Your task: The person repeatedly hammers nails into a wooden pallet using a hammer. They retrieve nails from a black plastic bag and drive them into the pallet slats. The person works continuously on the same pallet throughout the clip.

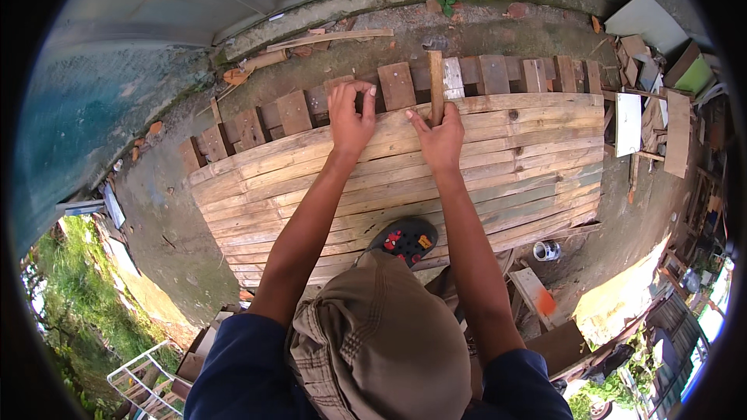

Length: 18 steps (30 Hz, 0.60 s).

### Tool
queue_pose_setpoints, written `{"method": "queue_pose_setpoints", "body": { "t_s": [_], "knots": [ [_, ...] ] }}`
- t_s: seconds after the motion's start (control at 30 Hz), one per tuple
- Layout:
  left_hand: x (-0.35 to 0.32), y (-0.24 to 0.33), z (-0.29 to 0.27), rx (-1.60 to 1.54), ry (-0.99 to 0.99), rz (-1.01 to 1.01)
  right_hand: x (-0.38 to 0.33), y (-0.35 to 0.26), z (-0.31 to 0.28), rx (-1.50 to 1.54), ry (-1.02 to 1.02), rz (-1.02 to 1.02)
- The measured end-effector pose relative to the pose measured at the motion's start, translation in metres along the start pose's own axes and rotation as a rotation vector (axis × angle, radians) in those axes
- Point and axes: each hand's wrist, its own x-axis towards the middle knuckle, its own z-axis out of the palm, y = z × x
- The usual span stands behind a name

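Observation:
A panel of split bamboo slats (482,136) lies in front of me, short brown wooden boards (397,85) jutting out along its far edge. My right hand (442,138) grips the lower end of a hammer's wooden handle (436,82). The hammer points away from me, its metal head (435,45) beyond the boards. At the panel's far edge, left of the hammer, my left hand (352,118) has its fingers curled with thumb and forefinger close together. Whatever it may pinch is too small to make out. My foot in a dark clog (406,239) rests on the panel.
A corrugated metal wall (140,70) stands at the far left. Long wood strips (334,37) lie before it. Scrap boards (677,132) are piled at the right. A metal can (547,250) sits near the panel's right end, and a white metal frame (148,381) stands lower left.

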Motion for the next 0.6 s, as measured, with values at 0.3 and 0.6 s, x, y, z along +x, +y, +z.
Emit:
{"method": "queue_pose_setpoints", "body": {
  "t_s": [0.3, 0.6],
  "knots": [
    [-0.02, 0.017, -0.006, -0.401, -0.057, -0.214, 0.001, -0.006, -0.008, 0.132, -0.019, 0.165],
    [-0.025, 0.016, -0.013, -0.575, -0.144, -0.418, 0.0, -0.005, -0.006, 0.138, -0.014, 0.178]
  ]
}}
